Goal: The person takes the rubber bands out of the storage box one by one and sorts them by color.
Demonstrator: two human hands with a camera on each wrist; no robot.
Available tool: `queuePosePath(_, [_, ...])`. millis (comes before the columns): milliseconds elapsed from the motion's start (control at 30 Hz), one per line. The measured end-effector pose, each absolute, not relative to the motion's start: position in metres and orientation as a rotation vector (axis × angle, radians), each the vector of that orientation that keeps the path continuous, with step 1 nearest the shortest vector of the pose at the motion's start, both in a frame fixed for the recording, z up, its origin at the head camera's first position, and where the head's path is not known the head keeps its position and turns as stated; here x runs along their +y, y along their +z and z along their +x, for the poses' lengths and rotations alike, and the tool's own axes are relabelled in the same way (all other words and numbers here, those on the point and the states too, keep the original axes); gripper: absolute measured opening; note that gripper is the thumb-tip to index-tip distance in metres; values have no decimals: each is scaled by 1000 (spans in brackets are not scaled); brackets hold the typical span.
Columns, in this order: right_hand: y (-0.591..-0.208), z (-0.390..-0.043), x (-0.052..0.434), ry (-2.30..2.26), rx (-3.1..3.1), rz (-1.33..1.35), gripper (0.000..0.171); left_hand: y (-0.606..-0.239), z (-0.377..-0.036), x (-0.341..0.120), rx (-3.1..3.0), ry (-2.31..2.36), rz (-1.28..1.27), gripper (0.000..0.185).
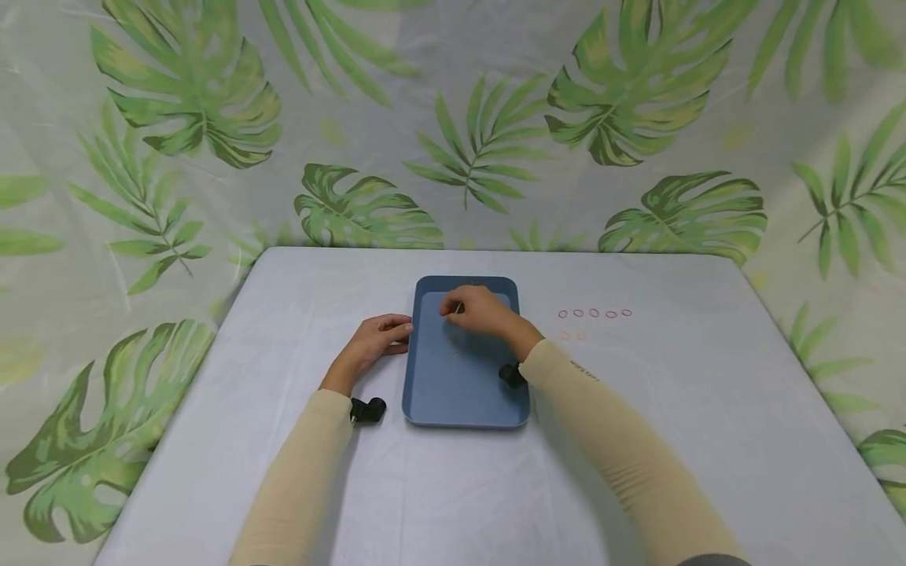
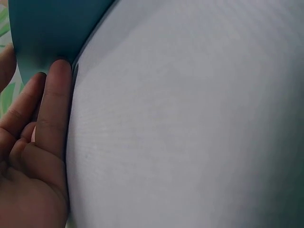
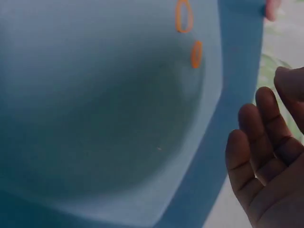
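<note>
One blue tray (image 1: pixel 463 385) lies at the middle of the table (image 1: pixel 283 299), its long sides running away from the person. Inside it the right wrist view shows two small orange rings (image 3: pixel 183 15) close together near one end. To the right of the tray, toward the far right part of the table, lies a row of five more rings (image 1: pixel 594 313), with two paler ones just below the row's left end — seven on the cloth, as far as I can count.

The table wears a pale grey-white cover, and behind and around it hangs a light sheet printed with large green leaves (image 1: pixel 623 94).

The left hand (image 1: pixel 371 343) rests on the table against the tray's left rim; its fingers lie straight and together, tips touching the rim, gripping nothing. A small black camera sits under each wrist.

The right hand (image 1: pixel 481 312) hangs over the far half of the tray, knuckles up, wrist bent — fingertips drawn toward the thumb. The head view hints at something small between them, but I cannot tell whether it is a ring; in the wrist view the fingers (image 3: pixel 256 142) look loosely curled.
</note>
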State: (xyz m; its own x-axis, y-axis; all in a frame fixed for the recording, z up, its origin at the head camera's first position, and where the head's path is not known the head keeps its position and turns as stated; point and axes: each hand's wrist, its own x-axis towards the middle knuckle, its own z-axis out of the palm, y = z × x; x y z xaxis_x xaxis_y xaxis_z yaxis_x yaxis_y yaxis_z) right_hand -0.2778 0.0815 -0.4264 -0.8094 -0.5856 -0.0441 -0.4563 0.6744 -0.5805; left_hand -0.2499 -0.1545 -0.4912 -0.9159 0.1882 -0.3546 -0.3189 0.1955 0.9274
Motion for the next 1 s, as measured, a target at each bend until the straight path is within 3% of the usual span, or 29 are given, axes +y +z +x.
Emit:
queuePosePath(500, [-458,-276,84,-760,2731,-716,12,-493,-251,-153,2100,1748,-123,46])
queuePosePath(1000, [-464,-271,81,-742,2763,-697,7,-493,-250,-154,2080,1779,-124,45])
